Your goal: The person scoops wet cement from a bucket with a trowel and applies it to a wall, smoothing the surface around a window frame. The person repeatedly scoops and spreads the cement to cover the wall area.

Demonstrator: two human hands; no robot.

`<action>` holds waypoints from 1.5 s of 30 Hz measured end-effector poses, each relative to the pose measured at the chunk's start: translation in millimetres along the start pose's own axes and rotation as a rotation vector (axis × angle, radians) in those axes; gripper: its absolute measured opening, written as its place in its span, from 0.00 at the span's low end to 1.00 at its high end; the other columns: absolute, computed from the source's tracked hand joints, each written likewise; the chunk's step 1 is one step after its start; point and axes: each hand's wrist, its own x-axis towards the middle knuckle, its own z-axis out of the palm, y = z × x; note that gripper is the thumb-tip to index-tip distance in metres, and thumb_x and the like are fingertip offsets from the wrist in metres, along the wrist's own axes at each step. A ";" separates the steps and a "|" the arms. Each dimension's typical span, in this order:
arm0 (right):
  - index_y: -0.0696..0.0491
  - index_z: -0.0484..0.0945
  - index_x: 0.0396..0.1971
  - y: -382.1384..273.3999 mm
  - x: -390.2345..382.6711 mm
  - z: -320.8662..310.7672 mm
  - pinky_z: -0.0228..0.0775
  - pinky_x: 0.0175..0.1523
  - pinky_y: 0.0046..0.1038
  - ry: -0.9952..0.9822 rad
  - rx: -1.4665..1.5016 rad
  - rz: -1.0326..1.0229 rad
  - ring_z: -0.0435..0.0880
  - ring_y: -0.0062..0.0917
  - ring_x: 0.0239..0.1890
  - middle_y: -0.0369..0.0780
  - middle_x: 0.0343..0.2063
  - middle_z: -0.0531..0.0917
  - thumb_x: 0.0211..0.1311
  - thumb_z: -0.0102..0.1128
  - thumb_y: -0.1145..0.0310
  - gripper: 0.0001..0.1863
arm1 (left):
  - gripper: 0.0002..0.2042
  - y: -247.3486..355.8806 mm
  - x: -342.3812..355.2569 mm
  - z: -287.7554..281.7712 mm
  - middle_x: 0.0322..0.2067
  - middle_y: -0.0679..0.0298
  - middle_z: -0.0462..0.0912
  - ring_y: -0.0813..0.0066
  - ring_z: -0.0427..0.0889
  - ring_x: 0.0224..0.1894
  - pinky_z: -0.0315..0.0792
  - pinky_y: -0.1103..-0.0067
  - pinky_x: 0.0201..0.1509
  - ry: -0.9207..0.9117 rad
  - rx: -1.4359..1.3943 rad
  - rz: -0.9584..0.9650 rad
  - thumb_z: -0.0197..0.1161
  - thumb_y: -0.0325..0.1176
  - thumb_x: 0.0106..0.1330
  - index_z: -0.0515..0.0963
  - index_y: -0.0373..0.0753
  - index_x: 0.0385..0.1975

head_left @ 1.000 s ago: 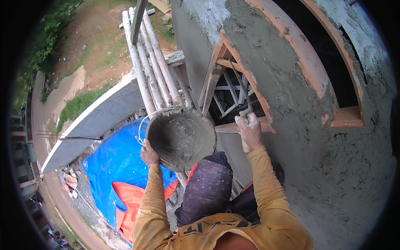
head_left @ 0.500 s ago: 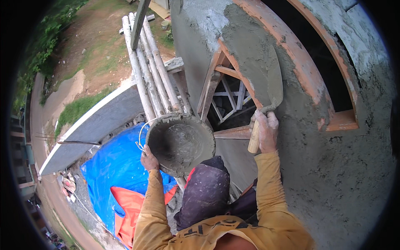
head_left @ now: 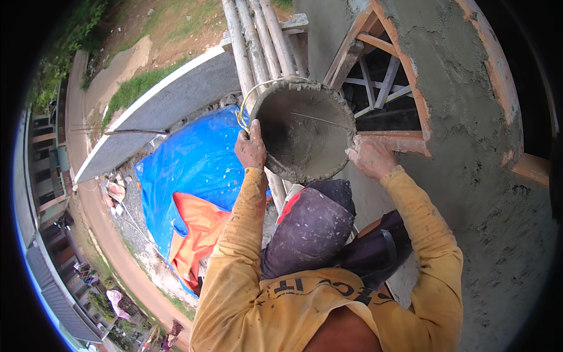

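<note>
A round, mortar-crusted bucket (head_left: 311, 161) sits in front of me, tilted so its inside shows, with wet grey mortar lining it. My left hand (head_left: 251, 149) grips its left rim near a pale wire handle (head_left: 240, 111). At the right rim, my right hand (head_left: 375, 157) is closed with its fingers curled. A trowel (head_left: 319, 120) shows only as a thin straight edge inside the bucket, running toward that hand; its wooden handle is hidden by the hand.
Freshly plastered wall (head_left: 457, 193) rises on the right, with a wood-framed triangular opening (head_left: 419, 111) and a curved frame (head_left: 498, 76). Pale poles (head_left: 255, 44) extend beyond the bucket. Lower left lie a blue tarp (head_left: 193, 158) and a grey low wall (head_left: 158, 105).
My right hand has come down from the wall to the bucket's right rim, bringing the trowel into the bucket. The view has shifted, while my left hand keeps its hold on the rim.
</note>
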 end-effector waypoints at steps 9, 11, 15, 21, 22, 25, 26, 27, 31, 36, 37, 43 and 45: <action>0.60 0.75 0.40 -14.6 34.7 70.2 0.70 0.51 0.38 -0.404 -0.168 0.031 0.79 0.39 0.47 0.50 0.43 0.79 0.57 0.48 0.66 0.16 | 0.20 26.0 -37.7 16.3 0.21 0.47 0.77 0.62 0.74 0.21 0.69 0.71 0.29 -0.049 -0.013 0.107 0.61 0.46 0.61 0.74 0.30 0.26; 0.60 0.76 0.40 -29.5 22.2 43.5 0.69 0.52 0.38 -0.573 -0.194 -0.080 0.78 0.39 0.48 0.50 0.43 0.79 0.55 0.50 0.64 0.17 | 0.19 22.5 -36.2 8.7 0.22 0.46 0.77 0.56 0.76 0.22 0.70 0.70 0.29 -0.032 0.022 0.117 0.61 0.45 0.61 0.75 0.30 0.27; 0.59 0.75 0.41 -4.3 10.2 -24.3 0.69 0.50 0.38 -0.412 -0.267 -0.146 0.79 0.40 0.45 0.49 0.40 0.81 0.55 0.52 0.61 0.19 | 0.18 36.1 -34.0 3.4 0.23 0.46 0.79 0.54 0.81 0.27 0.71 0.70 0.30 -0.063 0.073 0.047 0.61 0.45 0.61 0.76 0.31 0.30; 0.59 0.72 0.46 11.4 54.0 6.4 0.72 0.47 0.37 -0.182 -0.396 0.064 0.80 0.35 0.45 0.47 0.40 0.81 0.61 0.46 0.70 0.15 | 0.22 43.7 -50.1 26.0 0.13 0.56 0.67 0.77 0.58 0.19 0.62 0.73 0.22 -0.054 -0.021 0.255 0.63 0.47 0.60 0.68 0.31 0.19; 0.59 0.72 0.46 14.1 52.9 25.3 0.73 0.46 0.37 -0.258 -0.360 0.105 0.80 0.35 0.46 0.48 0.41 0.81 0.60 0.46 0.70 0.15 | 0.22 42.5 -49.3 26.6 0.13 0.56 0.66 0.77 0.58 0.19 0.61 0.74 0.21 -0.066 -0.021 0.229 0.63 0.46 0.60 0.68 0.31 0.19; 0.61 0.72 0.45 5.0 32.5 44.0 0.73 0.46 0.37 -0.466 -0.256 0.110 0.80 0.36 0.47 0.50 0.41 0.80 0.59 0.47 0.69 0.16 | 0.22 30.5 -48.7 19.1 0.13 0.59 0.64 0.78 0.58 0.19 0.61 0.75 0.21 -0.070 -0.031 0.225 0.63 0.45 0.60 0.67 0.32 0.17; 0.61 0.72 0.44 -0.3 25.6 46.9 0.73 0.45 0.36 -0.527 -0.222 0.096 0.80 0.37 0.47 0.50 0.41 0.80 0.59 0.48 0.68 0.16 | 0.21 24.0 -48.7 16.5 0.13 0.55 0.67 0.72 0.63 0.18 0.62 0.74 0.21 -0.056 -0.014 0.212 0.63 0.44 0.60 0.67 0.32 0.18; 0.62 0.73 0.43 -4.2 21.8 53.4 0.73 0.45 0.37 -0.625 -0.055 0.096 0.80 0.38 0.45 0.52 0.40 0.80 0.58 0.49 0.67 0.17 | 0.20 18.4 -49.1 13.6 0.14 0.52 0.70 0.67 0.67 0.17 0.64 0.73 0.21 -0.042 0.003 0.199 0.64 0.43 0.60 0.68 0.33 0.18; 0.62 0.74 0.32 -4.7 25.8 110.8 0.73 0.34 0.34 -0.395 0.285 -0.508 0.80 0.36 0.26 0.48 0.26 0.78 0.54 0.50 0.62 0.16 | 0.19 4.1 -44.1 9.2 0.14 0.50 0.72 0.64 0.69 0.15 0.65 0.71 0.22 -0.021 -0.024 0.235 0.63 0.43 0.60 0.69 0.32 0.19; 0.62 0.73 0.25 -42.4 17.6 92.9 0.69 0.24 0.26 -0.465 1.762 0.401 0.75 0.26 0.15 0.41 0.18 0.73 0.56 0.49 0.60 0.17 | 0.20 14.4 -34.5 14.6 0.16 0.50 0.72 0.63 0.68 0.16 0.66 0.70 0.24 -0.034 0.050 0.164 0.61 0.46 0.61 0.71 0.32 0.22; 0.62 0.73 0.26 -29.4 13.2 96.5 0.71 0.27 0.28 -0.316 1.474 0.101 0.77 0.27 0.18 0.43 0.22 0.75 0.56 0.49 0.60 0.17 | 0.20 20.6 -31.3 15.5 0.16 0.49 0.73 0.62 0.70 0.16 0.66 0.70 0.24 -0.045 0.036 0.180 0.61 0.46 0.61 0.71 0.32 0.23; 0.62 0.75 0.32 30.9 3.9 49.5 0.72 0.42 0.38 -0.127 0.422 0.019 0.81 0.40 0.34 0.49 0.32 0.80 0.56 0.50 0.61 0.17 | 0.20 25.8 -18.9 28.9 0.16 0.48 0.74 0.58 0.74 0.17 0.67 0.70 0.24 -0.047 0.082 0.213 0.62 0.46 0.61 0.72 0.31 0.24; 0.63 0.76 0.34 18.7 37.0 8.4 0.71 0.47 0.39 -0.196 0.252 0.138 0.80 0.43 0.41 0.50 0.37 0.81 0.56 0.50 0.63 0.17 | 0.20 40.3 -29.7 30.8 0.15 0.48 0.74 0.58 0.75 0.17 0.68 0.70 0.24 -0.106 0.094 0.242 0.62 0.46 0.60 0.73 0.31 0.23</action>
